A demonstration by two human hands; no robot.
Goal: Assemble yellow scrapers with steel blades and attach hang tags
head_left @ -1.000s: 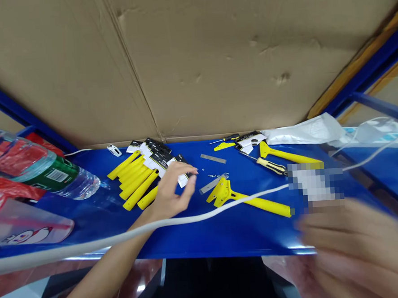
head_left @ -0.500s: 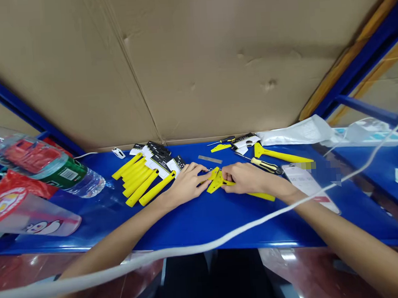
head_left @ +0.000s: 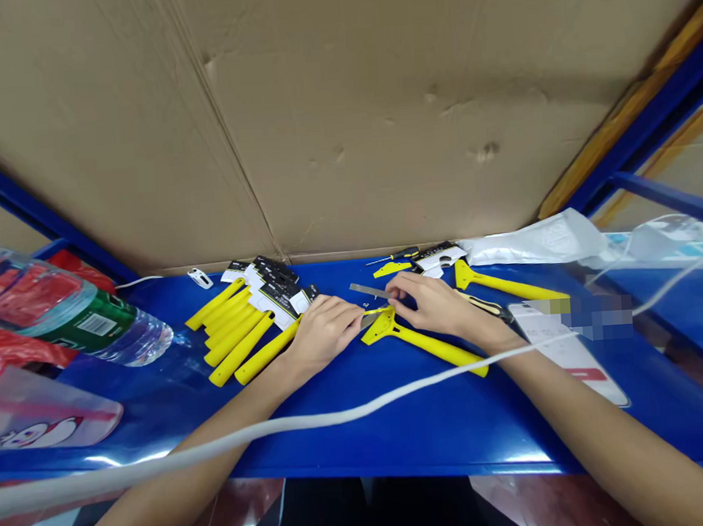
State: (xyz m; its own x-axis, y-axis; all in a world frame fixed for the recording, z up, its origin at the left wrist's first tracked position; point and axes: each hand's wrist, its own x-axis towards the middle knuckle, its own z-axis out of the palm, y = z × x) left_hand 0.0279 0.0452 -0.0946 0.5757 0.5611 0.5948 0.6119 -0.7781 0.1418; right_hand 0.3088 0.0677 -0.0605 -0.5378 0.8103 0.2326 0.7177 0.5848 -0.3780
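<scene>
A yellow scraper [head_left: 437, 347] lies on the blue table, its wide head toward my left hand and its handle pointing right. My left hand [head_left: 328, 328] is closed beside that head, fingertips pinched on a thin yellow piece [head_left: 371, 313], mostly hidden by the fingers. A bit of grey metal shows under those fingertips. Above the scraper, my right hand [head_left: 428, 299] has thumb and forefinger closed on the right end of a flat metal blade [head_left: 370, 290]. Tiny pieces, too small to name, lie between the hands.
Several yellow handles [head_left: 240, 337] on black-and-white cards [head_left: 275, 287] lie left. Behind are a screwdriver [head_left: 395, 256] and a yellow plate [head_left: 392, 268]. Another scraper [head_left: 513, 283] and a phone [head_left: 571, 353] are right; a bottle [head_left: 93, 314] and cup [head_left: 56, 412] left. A white cable [head_left: 337, 417] crosses in front.
My right hand has let go of the scraper and moved up to grip the blade. The left hand has closed on the thin yellow piece at the scraper head. The view has shifted slightly.
</scene>
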